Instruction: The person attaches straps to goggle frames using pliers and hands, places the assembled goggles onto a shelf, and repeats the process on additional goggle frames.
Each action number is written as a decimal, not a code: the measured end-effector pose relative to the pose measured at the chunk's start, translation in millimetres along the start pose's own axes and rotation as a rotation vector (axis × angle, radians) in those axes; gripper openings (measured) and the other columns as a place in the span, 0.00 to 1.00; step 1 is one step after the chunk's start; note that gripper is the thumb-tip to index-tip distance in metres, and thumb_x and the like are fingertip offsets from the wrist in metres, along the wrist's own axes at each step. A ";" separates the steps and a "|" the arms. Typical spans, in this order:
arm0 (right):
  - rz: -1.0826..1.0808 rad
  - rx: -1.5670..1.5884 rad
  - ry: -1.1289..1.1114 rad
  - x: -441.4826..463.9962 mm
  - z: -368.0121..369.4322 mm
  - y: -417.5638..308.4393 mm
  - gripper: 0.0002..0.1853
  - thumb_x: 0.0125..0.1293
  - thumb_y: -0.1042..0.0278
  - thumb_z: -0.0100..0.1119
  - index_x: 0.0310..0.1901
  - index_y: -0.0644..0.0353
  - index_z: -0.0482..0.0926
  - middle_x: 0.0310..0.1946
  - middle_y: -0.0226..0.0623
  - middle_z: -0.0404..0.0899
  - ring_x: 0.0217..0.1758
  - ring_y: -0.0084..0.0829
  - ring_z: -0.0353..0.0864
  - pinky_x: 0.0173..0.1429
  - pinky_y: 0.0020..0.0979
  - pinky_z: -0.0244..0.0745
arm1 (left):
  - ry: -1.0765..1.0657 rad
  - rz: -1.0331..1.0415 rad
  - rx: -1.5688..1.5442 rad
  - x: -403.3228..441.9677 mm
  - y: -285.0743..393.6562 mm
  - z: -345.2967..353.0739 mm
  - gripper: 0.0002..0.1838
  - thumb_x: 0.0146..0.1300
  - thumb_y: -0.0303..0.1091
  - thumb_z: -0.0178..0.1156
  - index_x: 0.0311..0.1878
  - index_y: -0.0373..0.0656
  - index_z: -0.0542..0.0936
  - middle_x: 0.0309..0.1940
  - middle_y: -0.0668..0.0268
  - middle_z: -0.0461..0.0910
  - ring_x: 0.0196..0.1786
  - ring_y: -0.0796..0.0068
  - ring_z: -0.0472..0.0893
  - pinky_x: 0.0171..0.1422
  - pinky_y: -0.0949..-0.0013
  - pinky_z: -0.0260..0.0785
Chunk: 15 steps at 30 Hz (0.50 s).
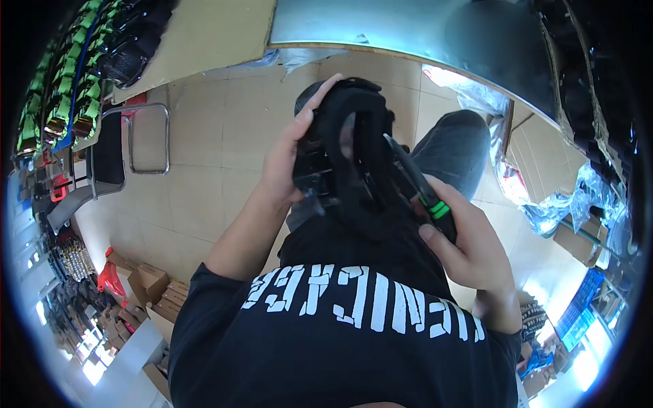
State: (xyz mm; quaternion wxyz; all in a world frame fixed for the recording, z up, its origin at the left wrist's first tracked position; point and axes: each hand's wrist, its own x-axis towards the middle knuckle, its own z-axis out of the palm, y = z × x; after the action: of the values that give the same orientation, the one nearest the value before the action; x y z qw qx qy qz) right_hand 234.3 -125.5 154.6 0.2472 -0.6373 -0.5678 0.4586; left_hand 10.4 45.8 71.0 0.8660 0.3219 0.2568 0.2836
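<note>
Black goggles (pixel 357 153) with a padded foam frame are held up over my lap, their opening partly facing me. My left hand (pixel 282 160) is closed round their left side, fingers along the top edge and thumb below. My right hand (pixel 466 238) grips a black utility knife (pixel 435 204) with bright green bands; its pale pointed tip lies close beside the right rim of the goggles. I cannot tell whether the tip touches the rim. The lower part of the goggles blends into my black shirt (pixel 340 360).
Ahead stands a table with a shiny grey top (pixel 381 24) and cardboard (pixel 218 41) at its left. Green-strapped goggles (pixel 78 75) hang at the far left near a chair (pixel 109 156). Cardboard boxes (pixel 146 282) stand lower left; plastic wrapping (pixel 544 211) lies at right.
</note>
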 end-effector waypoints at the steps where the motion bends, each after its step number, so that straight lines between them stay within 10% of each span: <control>1: -0.012 0.061 0.020 -1.5 -3.1 2.2 0.34 0.68 0.77 0.64 0.76 0.62 0.68 0.52 0.51 0.81 0.54 0.51 0.85 0.60 0.41 0.78 | 0.002 0.015 0.006 0.7 0.6 -1.1 0.39 0.81 0.56 0.45 0.86 0.43 0.56 0.75 0.51 0.71 0.75 0.53 0.75 0.75 0.49 0.73; 4: -0.040 0.129 0.135 -5.2 -20.3 5.8 0.33 0.69 0.77 0.63 0.76 0.62 0.71 0.49 0.48 0.83 0.51 0.42 0.86 0.58 0.37 0.79 | -0.073 -0.190 -0.575 -5.1 -2.0 -6.2 0.36 0.80 0.65 0.38 0.82 0.57 0.65 0.80 0.44 0.63 0.74 0.28 0.71 0.70 0.31 0.75; 9: -0.067 -0.517 0.634 44.6 -98.4 19.4 0.31 0.71 0.69 0.68 0.75 0.56 0.74 0.48 0.46 0.85 0.50 0.37 0.87 0.56 0.35 0.80 | -0.207 -0.140 -0.940 -10.3 -4.7 1.7 0.31 0.80 0.67 0.44 0.79 0.67 0.69 0.81 0.45 0.61 0.73 0.26 0.71 0.69 0.28 0.75; 15: 0.054 -0.973 0.593 123.3 -176.5 78.5 0.27 0.75 0.57 0.64 0.74 0.48 0.76 0.56 0.45 0.83 0.54 0.49 0.85 0.59 0.45 0.79 | -0.410 -0.082 -1.017 -5.5 -6.8 -1.2 0.33 0.79 0.62 0.54 0.79 0.59 0.69 0.80 0.45 0.62 0.72 0.27 0.72 0.67 0.28 0.78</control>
State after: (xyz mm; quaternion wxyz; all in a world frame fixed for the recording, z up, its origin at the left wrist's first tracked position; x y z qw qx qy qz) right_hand 418.0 9.6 132.2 0.0622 -0.7934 -0.6036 -0.0483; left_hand 7.9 38.4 66.9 0.9550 -0.0989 -0.0741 0.2695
